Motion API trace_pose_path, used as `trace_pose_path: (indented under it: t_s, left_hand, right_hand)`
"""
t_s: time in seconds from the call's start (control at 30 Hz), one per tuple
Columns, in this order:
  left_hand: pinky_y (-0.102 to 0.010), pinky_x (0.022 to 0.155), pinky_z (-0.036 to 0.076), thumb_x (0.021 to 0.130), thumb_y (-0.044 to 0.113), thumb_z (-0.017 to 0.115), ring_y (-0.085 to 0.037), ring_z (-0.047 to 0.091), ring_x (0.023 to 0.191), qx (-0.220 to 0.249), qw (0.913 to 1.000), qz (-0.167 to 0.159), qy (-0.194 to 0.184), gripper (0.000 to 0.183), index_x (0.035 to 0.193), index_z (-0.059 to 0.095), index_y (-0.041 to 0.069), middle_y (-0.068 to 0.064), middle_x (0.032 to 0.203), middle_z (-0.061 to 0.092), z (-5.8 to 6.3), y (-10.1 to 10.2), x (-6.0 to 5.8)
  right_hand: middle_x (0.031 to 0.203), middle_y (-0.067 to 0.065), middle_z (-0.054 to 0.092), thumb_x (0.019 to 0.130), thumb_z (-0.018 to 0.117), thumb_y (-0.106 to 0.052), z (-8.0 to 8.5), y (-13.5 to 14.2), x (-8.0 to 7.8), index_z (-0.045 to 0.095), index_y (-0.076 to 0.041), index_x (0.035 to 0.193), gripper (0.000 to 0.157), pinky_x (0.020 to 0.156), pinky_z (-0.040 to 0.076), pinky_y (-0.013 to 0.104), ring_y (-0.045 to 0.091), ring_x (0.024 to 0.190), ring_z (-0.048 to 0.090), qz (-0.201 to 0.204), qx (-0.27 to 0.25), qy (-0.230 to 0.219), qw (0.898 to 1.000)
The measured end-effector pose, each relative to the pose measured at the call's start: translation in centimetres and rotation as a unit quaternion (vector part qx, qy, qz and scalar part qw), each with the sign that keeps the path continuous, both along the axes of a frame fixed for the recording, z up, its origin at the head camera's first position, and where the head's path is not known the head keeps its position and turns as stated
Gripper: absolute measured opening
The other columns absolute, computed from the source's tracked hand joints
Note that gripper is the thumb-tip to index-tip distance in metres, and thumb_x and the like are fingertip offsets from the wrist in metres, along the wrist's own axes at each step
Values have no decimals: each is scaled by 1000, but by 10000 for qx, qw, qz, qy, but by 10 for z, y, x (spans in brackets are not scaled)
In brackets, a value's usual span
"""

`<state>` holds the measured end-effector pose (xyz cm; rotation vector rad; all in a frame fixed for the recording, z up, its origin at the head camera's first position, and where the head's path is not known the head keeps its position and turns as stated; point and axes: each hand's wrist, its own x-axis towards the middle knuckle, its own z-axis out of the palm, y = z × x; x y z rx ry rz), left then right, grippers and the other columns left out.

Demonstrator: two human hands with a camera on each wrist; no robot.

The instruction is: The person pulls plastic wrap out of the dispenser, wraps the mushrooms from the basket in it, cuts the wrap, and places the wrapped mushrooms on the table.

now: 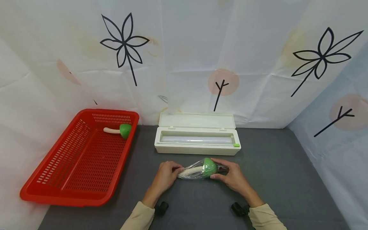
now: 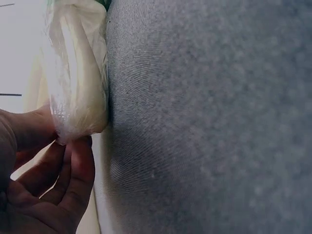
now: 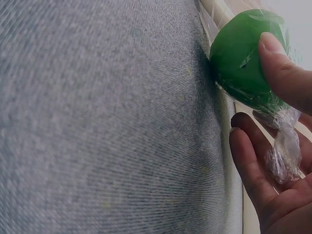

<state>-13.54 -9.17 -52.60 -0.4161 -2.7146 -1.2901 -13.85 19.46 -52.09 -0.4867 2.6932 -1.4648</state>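
A toy mushroom (image 1: 209, 166) with a green cap and a pale stem lies wrapped in clear cling film on the dark table. At the stem end, my left hand (image 1: 167, 175) pinches the film between thumb and fingers. My right hand (image 1: 232, 175) holds the cap end, with the thumb (image 3: 278, 58) pressed against the green cap (image 3: 243, 61). A twisted tail of film (image 3: 285, 151) hangs within the right palm. The wrapped stem (image 2: 78, 73) shows through creased film in the left wrist view.
Behind the hands stands a white cling film dispenser (image 1: 198, 149), lid raised, with a film roll (image 1: 198, 139) inside and a green slider at its right end. On the left, a red basket (image 1: 115, 182) holds another green-capped mushroom (image 1: 125, 130). A printed white cloth hangs behind.
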Motion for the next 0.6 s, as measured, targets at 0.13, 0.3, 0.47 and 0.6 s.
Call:
trace_pose_path:
  t_s: [0.13,0.3,0.47,0.6]
  left_hand:
    - [-28,68,52,91,18,78,-15,66,79,35,9996,-246,-119,13,97,80,7,-2,90,72,0,-3,4]
    - [-27,70,51,82,25,86,-14,63,80,425,9973,-321,-502,29,104,80,7,-2,97,72,-3,-9,6]
    - [-24,66,46,79,25,88,-10,54,74,322,9979,-273,-488,33,105,80,5,0,91,68,-7,-9,6]
    - [-24,66,46,78,22,89,-10,52,74,-88,9989,-294,-354,32,102,80,4,2,87,60,-7,-5,6]
  right_hand:
    - [124,13,69,73,90,-8,1,-1,1,67,-10,134,65,81,57,37,20,94,68,-31,34,-90,9999]
    - [126,14,68,74,90,-9,0,0,1,66,-10,135,66,82,57,37,22,95,69,-38,-9,-146,9999]
    - [127,13,68,73,90,-8,0,-1,2,66,-11,135,66,82,57,35,22,96,70,-76,-37,-153,9998]
    - [126,14,68,73,90,-7,0,-2,2,67,-10,135,66,81,57,34,22,94,70,-35,-58,-52,10000]
